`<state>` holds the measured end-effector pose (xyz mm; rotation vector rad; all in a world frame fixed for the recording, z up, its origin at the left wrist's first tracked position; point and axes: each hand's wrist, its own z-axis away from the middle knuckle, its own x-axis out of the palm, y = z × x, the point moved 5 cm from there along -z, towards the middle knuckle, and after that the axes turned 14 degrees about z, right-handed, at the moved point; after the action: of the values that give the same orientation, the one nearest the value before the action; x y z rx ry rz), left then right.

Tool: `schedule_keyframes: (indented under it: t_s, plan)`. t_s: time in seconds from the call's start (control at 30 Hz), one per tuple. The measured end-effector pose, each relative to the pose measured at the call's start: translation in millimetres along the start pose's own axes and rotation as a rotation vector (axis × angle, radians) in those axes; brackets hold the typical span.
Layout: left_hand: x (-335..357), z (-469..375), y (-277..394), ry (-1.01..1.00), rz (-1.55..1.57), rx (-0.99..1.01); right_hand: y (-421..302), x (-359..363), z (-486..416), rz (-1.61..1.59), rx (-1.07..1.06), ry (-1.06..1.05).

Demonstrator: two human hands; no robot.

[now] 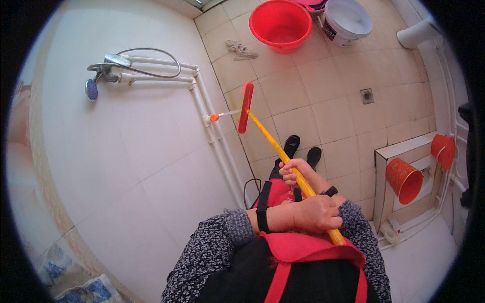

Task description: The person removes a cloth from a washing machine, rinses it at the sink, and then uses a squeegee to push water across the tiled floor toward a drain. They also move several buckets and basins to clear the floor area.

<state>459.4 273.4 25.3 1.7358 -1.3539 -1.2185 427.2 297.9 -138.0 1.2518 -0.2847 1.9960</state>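
Both my hands grip the yellow handle of a floor brush or squeegee [245, 108] with a long red head; which of the two it is I cannot tell. My right hand [297, 171] holds the middle of the handle. My left hand [317, 214] is closed round it lower down, near the handle's end, close to my red apron [310, 246]. The head is raised beside a white wall pipe with an orange-handled tap [214, 117]. A pale streak, apparently water, runs from the tap to the head.
A red basin [280, 26], a white bucket [348, 22] and a grey rag [241, 50] lie on the tiled floor. A floor drain [366, 96] is at right, above a ledge with red buckets [404, 181]. A shower fitting [108, 72] is on the left wall.
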Motion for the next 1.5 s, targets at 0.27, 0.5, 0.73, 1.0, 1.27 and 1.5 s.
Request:
schedule_keyframes:
  t_s: [0.27,0.5,0.73,1.0,1.27,1.5]
  plan:
    - [-3.9,4.0,15.0,0.074,0.025,-0.033,28.2,7.4,0.2,0.053,0.151,0.032]
    - [2.8,-3.2,19.9,0.071,0.141,-0.008,31.6,22.9,20.0,0.193,0.234,0.091]
    - [9.4,-7.2,23.8,0.034,0.182,0.021,40.2,28.3,33.4,0.168,0.284,0.149]
    - [1.1,-9.9,27.6,0.051,0.103,0.085,22.9,23.5,23.1,0.148,0.158,0.105]
    - [-21.8,-9.0,26.9,0.057,-0.03,0.101,-14.2,41.3,18.0,0.217,-0.044,0.119]
    - [-58.7,-0.4,30.2,0.335,-0.188,0.094,-45.4,42.2,1.5,0.178,-0.188,0.26]
